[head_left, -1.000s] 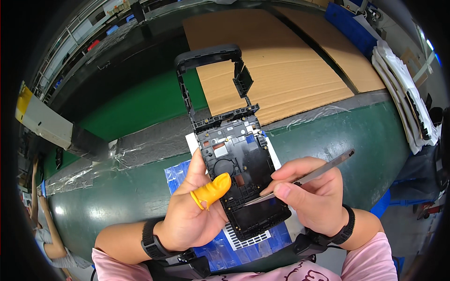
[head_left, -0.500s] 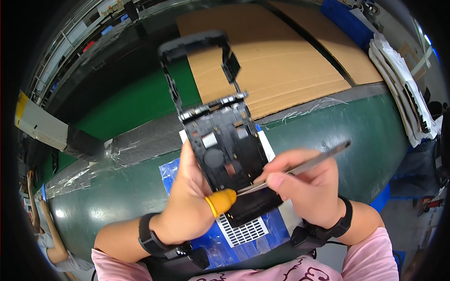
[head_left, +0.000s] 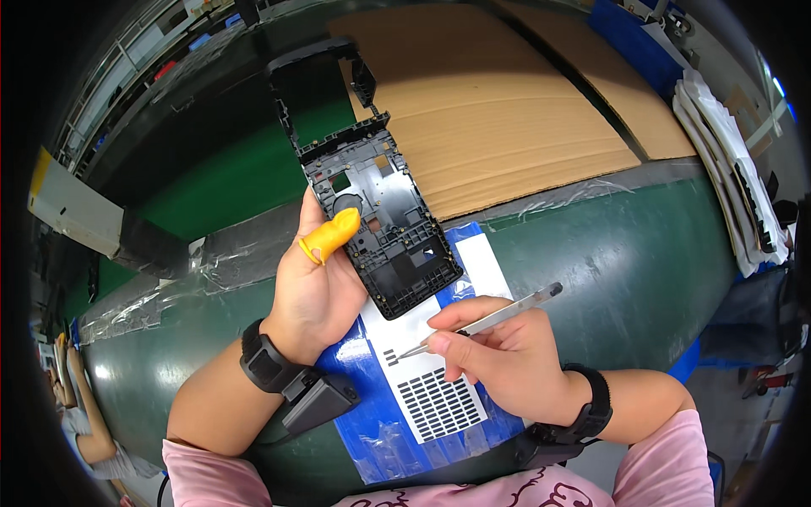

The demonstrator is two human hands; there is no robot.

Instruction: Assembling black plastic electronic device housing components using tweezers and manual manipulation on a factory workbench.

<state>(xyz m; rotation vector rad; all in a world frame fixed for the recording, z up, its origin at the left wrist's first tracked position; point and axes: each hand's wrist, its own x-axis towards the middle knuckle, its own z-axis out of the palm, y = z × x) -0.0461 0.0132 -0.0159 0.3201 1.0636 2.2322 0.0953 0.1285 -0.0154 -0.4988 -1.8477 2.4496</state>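
My left hand (head_left: pixel 317 283) grips a black plastic device housing (head_left: pixel 397 241) with an open frame at its far end. A yellow finger cot (head_left: pixel 331 235) covers the left thumb, which presses on the housing's inner face. In my right hand (head_left: pixel 507 351) is a pair of metal tweezers (head_left: pixel 498 317), pinched between thumb and fingers. The tweezers' tips are at a white sheet of small black rectangular stickers (head_left: pixel 439 406), by a few set apart at its upper left. Whether the tips hold a sticker is too small to tell.
The sticker sheet lies on a blue taped board (head_left: pixel 372 448) on the green table (head_left: pixel 591 245). Large cardboard sheets (head_left: pixel 507 110) lie beyond. White padded sheets (head_left: pixel 726 169) hang at the right edge. At far left stands a grey-white post (head_left: pixel 76 211); another person's arm (head_left: pixel 93 397) shows below it.
The housing has moved up and left in my left hand, away from the tweezers. My right hand has come down and left, taking the tweezers from the housing to the sticker sheet.
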